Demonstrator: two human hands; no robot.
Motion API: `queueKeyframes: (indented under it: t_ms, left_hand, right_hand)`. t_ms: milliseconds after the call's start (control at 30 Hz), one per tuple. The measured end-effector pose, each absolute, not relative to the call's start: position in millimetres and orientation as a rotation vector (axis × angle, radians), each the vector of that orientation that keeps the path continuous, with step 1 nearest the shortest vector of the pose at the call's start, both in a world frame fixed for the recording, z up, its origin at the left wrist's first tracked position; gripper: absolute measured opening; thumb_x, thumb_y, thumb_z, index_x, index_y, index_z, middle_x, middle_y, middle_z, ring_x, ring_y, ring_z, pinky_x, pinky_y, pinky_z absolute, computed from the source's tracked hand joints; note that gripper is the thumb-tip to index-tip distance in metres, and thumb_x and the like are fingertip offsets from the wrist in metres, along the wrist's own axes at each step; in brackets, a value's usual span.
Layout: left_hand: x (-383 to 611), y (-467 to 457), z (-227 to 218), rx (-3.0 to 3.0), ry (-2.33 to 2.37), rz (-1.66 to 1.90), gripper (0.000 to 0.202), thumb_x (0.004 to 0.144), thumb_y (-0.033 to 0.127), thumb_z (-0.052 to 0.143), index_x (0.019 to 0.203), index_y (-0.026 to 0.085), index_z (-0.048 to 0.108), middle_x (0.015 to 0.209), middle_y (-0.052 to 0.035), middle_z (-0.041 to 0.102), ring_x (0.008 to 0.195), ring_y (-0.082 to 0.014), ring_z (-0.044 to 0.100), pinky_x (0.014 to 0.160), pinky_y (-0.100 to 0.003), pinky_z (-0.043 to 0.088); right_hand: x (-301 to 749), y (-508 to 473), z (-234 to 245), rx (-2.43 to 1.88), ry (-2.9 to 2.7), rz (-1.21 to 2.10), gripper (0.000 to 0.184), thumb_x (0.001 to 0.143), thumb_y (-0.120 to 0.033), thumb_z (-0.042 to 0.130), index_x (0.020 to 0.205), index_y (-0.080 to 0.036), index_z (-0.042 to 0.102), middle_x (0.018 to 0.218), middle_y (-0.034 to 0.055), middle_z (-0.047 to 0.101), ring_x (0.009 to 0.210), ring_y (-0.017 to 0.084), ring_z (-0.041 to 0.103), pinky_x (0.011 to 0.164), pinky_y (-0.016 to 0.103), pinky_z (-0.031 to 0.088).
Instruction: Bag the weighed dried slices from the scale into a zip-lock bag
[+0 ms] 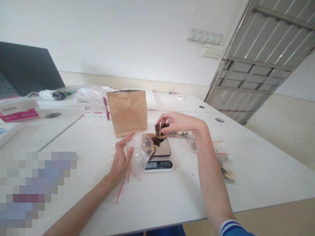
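My left hand [121,155] grips a clear zip bag [139,160], whose mouth gapes toward the scale. Between the fingertips of my right hand [178,122] is a dark brown dried piece [157,130] with a paler inner side; its exact kind is unclear. Below it, more dark dried pieces [158,141] rest on the plate of a digital kitchen scale [165,150]. The scale's display is lit, but its reading is too blurred to make out. Part of the plate is hidden behind the bag. Red-striped zip bags lie beneath my left hand.
Just behind the scale stands a brown paper bag [128,113]. Filled zip bags [227,173] lie to the right, near my right forearm. White and pink boxes [94,106] and a dark monitor [29,68] occupy the left. Beyond the table's right side is a metal gate [261,68].
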State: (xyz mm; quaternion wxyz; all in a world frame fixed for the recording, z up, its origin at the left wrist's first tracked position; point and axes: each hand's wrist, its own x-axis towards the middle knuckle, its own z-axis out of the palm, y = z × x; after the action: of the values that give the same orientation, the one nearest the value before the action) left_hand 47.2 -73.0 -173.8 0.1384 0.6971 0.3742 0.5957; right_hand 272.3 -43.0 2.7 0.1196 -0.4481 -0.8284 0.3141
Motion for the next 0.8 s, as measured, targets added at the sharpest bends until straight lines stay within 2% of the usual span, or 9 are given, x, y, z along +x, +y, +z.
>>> queueKeyframes:
  t_ms: [133,267,467,633,733,800]
  left_hand:
    - [47.4,-72.2,-175.8,2.011,1.075,1.732,0.027,0.094,0.037,0.04,0.114,0.02,0.039,0.132,-0.0172,0.053,0.126,-0.0233,0.049,0.102,-0.047,0.041]
    - [47.7,-68.8,-179.5,1.925,1.104,1.83,0.026,0.093,0.04,0.042,0.107,0.019,0.04,0.124,-0.0184,0.059,0.117,-0.025,0.057,0.097,-0.048,0.046]
    - [53.9,-67.7,-173.4,1.692,0.968,1.915,0.016,0.094,0.036,0.04,0.102,0.022,0.035,0.13,-0.0187,0.054,0.122,-0.0214,0.053,0.096,-0.046,0.048]
    - [53.9,-67.2,-167.6,1.588,1.112,2.015,0.025,0.094,0.045,0.037,0.099,0.02,0.034,0.127,-0.0218,0.054,0.113,-0.0213,0.059,0.089,-0.041,0.05]
    - [51.0,-66.1,-168.0,1.505,1.218,2.044,0.028,0.093,0.048,0.036,0.098,0.021,0.035,0.128,-0.0191,0.055,0.115,-0.0196,0.057,0.098,-0.04,0.043]
    - [49.6,-65.6,-168.5,1.446,1.243,2.05,0.028,0.094,0.049,0.035,0.099,0.021,0.035,0.129,-0.0175,0.054,0.12,-0.0188,0.053,0.102,-0.04,0.038]
  right_hand:
    - [255.6,-49.1,4.3,-0.962,-2.32,1.022,0.028,0.077,-0.017,0.063,0.105,-0.016,0.056,0.101,0.0055,0.067,0.09,0.013,0.063,0.078,0.026,0.051]
    - [232.5,-47.7,-4.3,-0.902,-2.397,1.077,0.037,0.08,-0.017,0.062,0.116,-0.015,0.052,0.1,0.0059,0.067,0.088,0.013,0.063,0.076,0.025,0.052]
    - [236.6,-38.0,-14.0,-1.121,-2.449,0.759,0.027,0.089,-0.025,0.053,0.113,-0.013,0.056,0.108,0.0097,0.065,0.094,0.016,0.062,0.084,0.03,0.049]
    - [241.6,-34.0,-38.3,-1.338,-2.619,0.65,0.024,0.09,-0.024,0.051,0.109,-0.013,0.061,0.105,0.0112,0.066,0.092,0.019,0.062,0.082,0.032,0.048]
    - [236.3,-41.4,-64.9,-1.284,-2.67,0.551,0.024,0.091,-0.026,0.05,0.107,-0.015,0.062,0.108,0.0117,0.064,0.098,0.021,0.06,0.086,0.033,0.046]
    - [231.4,-51.0,-85.0,-1.285,-2.624,0.38,0.031,0.091,-0.033,0.051,0.114,-0.014,0.059,0.115,0.0143,0.059,0.109,0.024,0.055,0.093,0.038,0.043]
